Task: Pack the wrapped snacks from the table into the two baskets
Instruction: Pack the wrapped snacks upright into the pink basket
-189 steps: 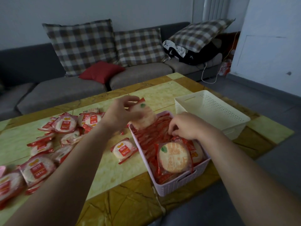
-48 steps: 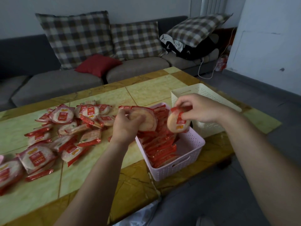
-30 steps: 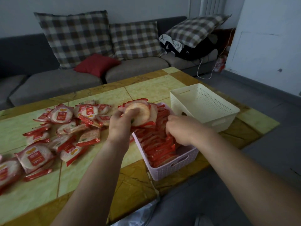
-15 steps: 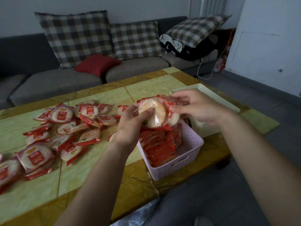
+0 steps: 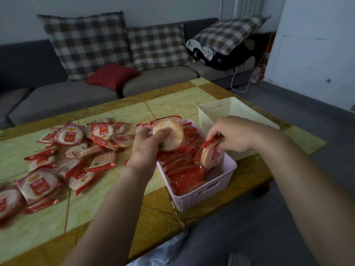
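Observation:
My left hand (image 5: 146,148) grips a round wrapped snack (image 5: 169,134) just above the left rim of the pink basket (image 5: 207,194). My right hand (image 5: 237,134) pinches the red top edge of a second wrapped snack (image 5: 210,157), held upright inside the basket at its right side. Rows of red-wrapped snacks (image 5: 182,169) stand on edge in the pink basket. The cream basket (image 5: 228,114) sits behind it to the right; its inside is mostly hidden by my right hand. A pile of loose wrapped snacks (image 5: 76,150) covers the left half of the table (image 5: 107,208).
A grey sofa (image 5: 63,96) with checked cushions and a red pillow (image 5: 112,75) runs behind the table. Dark clothes (image 5: 217,54) lie on its right end. Grey floor lies right of the table, and a plastic bag (image 5: 165,252) shows at the near edge.
Half a second ago both hands held snacks together above the pink basket. Since then my right hand has lowered its snack into the basket's right side, while my left hand keeps its snack raised.

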`<state>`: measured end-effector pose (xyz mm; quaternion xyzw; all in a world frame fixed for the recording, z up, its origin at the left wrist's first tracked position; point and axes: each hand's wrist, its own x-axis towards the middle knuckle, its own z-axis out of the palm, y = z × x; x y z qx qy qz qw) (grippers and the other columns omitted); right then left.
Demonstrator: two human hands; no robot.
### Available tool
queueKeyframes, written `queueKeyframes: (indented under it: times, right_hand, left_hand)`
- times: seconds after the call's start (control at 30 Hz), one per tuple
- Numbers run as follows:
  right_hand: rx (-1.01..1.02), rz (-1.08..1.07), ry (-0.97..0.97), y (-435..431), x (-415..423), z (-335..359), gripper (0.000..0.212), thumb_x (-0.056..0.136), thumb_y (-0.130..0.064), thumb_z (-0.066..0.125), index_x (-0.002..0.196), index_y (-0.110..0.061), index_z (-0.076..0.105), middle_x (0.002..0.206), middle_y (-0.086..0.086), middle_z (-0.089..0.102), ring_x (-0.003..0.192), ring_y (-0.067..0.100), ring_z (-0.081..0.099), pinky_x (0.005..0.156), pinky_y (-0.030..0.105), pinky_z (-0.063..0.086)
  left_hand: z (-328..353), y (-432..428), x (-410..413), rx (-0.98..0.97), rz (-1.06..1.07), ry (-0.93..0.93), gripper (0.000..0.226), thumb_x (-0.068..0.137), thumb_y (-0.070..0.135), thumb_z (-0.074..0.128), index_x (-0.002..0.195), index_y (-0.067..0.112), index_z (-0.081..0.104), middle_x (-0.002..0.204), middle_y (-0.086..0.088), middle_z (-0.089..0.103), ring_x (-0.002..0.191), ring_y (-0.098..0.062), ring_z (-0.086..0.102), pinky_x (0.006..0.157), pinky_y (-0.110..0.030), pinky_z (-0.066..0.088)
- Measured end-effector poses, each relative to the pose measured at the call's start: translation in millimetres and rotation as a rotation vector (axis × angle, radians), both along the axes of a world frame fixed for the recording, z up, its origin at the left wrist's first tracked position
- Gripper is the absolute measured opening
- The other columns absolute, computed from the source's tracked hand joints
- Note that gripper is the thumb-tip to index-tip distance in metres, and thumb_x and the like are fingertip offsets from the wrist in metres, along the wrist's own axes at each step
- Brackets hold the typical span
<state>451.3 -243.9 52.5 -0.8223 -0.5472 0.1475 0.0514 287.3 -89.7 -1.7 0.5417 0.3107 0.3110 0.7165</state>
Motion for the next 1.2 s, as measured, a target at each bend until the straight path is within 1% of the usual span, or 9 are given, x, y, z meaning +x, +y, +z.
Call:
queueKeyframes:
  times: [0.23,0.43,0.5,0.6,0.77,0.83,0.93,1.07,1.2]
  right_hand:
    - [-0.136,0.146,-0.319,19.1,-33.3,-41.8,0.038,0.089,-0.006,0.063,0.116,-0.029,0.074,0.115,-0.002,0.071,0.105,0.024,0.065,0.097,0.041,0.049]
    - [0.289,-0.125,0.350,-3.3,2.1,1.2,0.039,0.092,-0.008,0.064,0.125,-0.027,0.068,0.116,-0.006,0.069,0.103,0.011,0.067,0.092,0.038,0.058]
    - [0.351,-0.249,0.659,-6.4,-2.0,6.8,0.026,0.101,-0.029,0.058,0.126,-0.023,0.063,0.111,0.009,0.071,0.092,0.019,0.071,0.078,0.041,0.062]
    - [0.220,-0.422,0.931,-3.8,-6.0,3.6,0.062,0.100,-0.067,0.036,0.122,-0.013,0.058,0.092,0.020,0.075,0.068,0.025,0.070,0.054,0.033,0.056]
    - [0.423,-0.358,1.088,-2.6,1.1,-11.9,0.032,0.095,-0.024,0.068,0.125,-0.013,0.066,0.109,0.011,0.076,0.096,0.026,0.075,0.064,0.034,0.060]
    - [0.502,-0.365,1.143,-6.5,10.3,-16.7,0.043,0.091,-0.012,0.071,0.131,-0.019,0.061,0.120,0.009,0.074,0.109,0.027,0.072,0.079,0.042,0.062]
    - [0.506,-0.292,1.169,-13.4,14.1,-19.8,0.049,0.089,-0.004,0.070,0.133,-0.022,0.059,0.121,0.007,0.074,0.114,0.026,0.070,0.096,0.052,0.056]
    - [0.485,-0.188,1.023,-17.8,10.6,-16.2,0.064,0.086,0.002,0.074,0.141,-0.022,0.053,0.121,0.003,0.073,0.109,0.018,0.072,0.093,0.039,0.059]
    - [0.480,-0.062,0.755,-22.2,15.3,-5.5,0.042,0.083,-0.003,0.079,0.116,-0.028,0.073,0.120,-0.007,0.072,0.113,0.012,0.068,0.093,0.035,0.058]
  left_hand:
    - [-0.3,-6.4,5.0,0.039,-0.016,0.009,0.035,0.085,0.013,0.077,0.115,0.002,0.063,0.106,-0.020,0.073,0.095,-0.040,0.073,0.086,-0.064,0.056]
    - [2.2,-19.1,10.5,0.218,-0.085,0.008,0.033,0.082,0.002,0.077,0.112,-0.001,0.063,0.102,-0.018,0.074,0.093,-0.037,0.073,0.083,-0.055,0.059]
    - [1.7,-23.9,13.6,0.336,-0.137,-0.010,0.029,0.080,-0.001,0.078,0.103,0.006,0.061,0.097,-0.011,0.074,0.087,-0.024,0.074,0.077,-0.045,0.061]
    - [0.6,-30.3,15.6,0.590,-0.230,-0.060,0.031,0.073,0.006,0.084,0.089,0.024,0.064,0.120,-0.004,0.067,0.117,-0.016,0.064,0.099,-0.047,0.052]
    - [-1.3,-32.1,15.8,1.009,-0.096,0.000,0.052,0.084,0.003,0.071,0.108,0.048,0.066,0.152,0.007,0.036,0.151,-0.011,0.016,0.119,-0.046,0.029]
    - [-1.8,-33.1,13.8,0.868,-0.071,-0.082,0.065,0.092,-0.006,0.056,0.136,0.042,0.050,0.154,0.006,0.038,0.147,-0.013,0.033,0.113,-0.046,0.041]
    - [0.7,-38.1,10.6,0.440,-0.170,-0.068,0.045,0.095,0.018,0.067,0.136,0.030,0.051,0.130,0.001,0.064,0.112,-0.016,0.068,0.095,-0.045,0.057]
    - [-8.4,-43.6,15.5,0.745,-0.153,0.114,0.031,0.080,0.027,0.079,0.107,0.016,0.067,0.097,0.001,0.075,0.090,-0.016,0.073,0.083,-0.048,0.059]
    - [-10.8,-41.0,15.8,0.818,-0.295,0.232,0.032,0.078,0.032,0.080,0.105,0.021,0.068,0.095,0.002,0.075,0.087,-0.015,0.073,0.083,-0.048,0.058]
